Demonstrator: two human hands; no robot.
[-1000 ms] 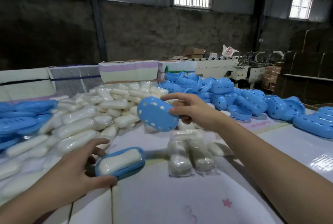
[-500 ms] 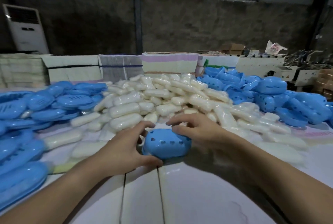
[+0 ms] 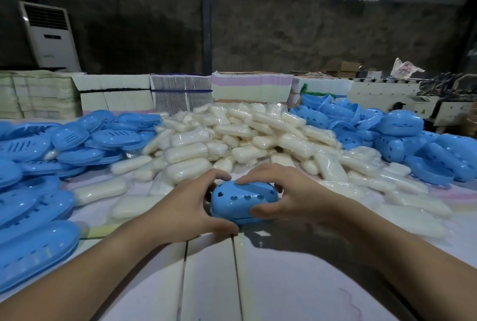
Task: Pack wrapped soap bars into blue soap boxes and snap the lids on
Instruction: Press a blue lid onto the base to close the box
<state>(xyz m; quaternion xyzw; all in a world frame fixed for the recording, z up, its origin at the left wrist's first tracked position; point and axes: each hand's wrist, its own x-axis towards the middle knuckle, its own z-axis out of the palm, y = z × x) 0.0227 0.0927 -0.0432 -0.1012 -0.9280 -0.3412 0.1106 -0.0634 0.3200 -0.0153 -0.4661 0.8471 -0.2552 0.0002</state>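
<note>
One blue soap box (image 3: 242,202), lid on, sits on the tabletop (image 3: 284,282) toward its near edge, between both hands. The left hand (image 3: 185,209) grips its left end, fingers curled over the top. The right hand (image 3: 291,194) clasps its right end, thumb against the near side.

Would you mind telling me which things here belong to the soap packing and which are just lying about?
Job: blue soap box gripped by left hand and right hand; wrapped soap bars; blue bases; blue lids.
Lying about: air conditioner; stacked cartons; plastic bag.
</note>
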